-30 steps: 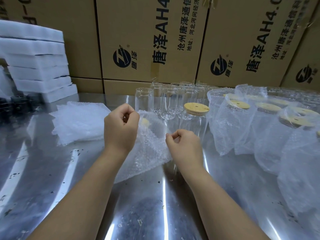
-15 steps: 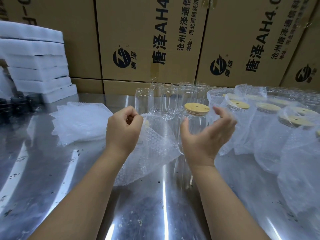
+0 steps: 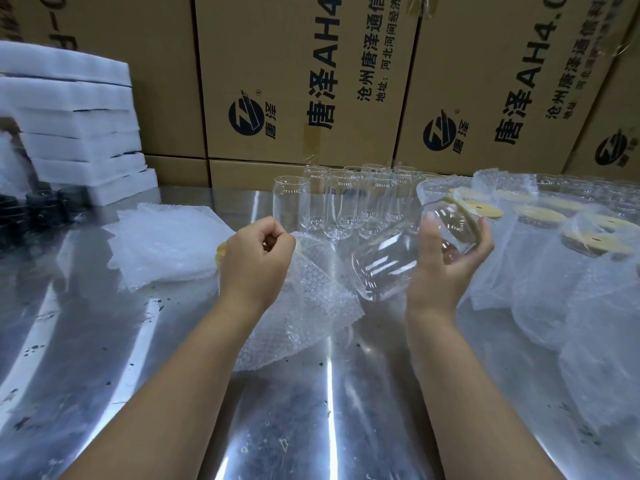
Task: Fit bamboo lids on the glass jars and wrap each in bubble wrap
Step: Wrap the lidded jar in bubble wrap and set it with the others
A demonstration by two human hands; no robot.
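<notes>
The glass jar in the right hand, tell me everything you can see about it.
The glass jar is clear, smooth-walled and looks empty, with a round tan bamboo lid fitted on its mouth. No wrap is round it. It is held above the steel table, tilted, lid end up and to the right, base down toward the bubble wrap that the left hand pinches. Only the right hand touches it, fingers curled round its upper part near the lid.

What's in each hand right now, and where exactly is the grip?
The right hand grips the tilted glass jar round its upper body, just below the bamboo lid. The left hand pinches the bubble wrap at its upper edge.
</notes>
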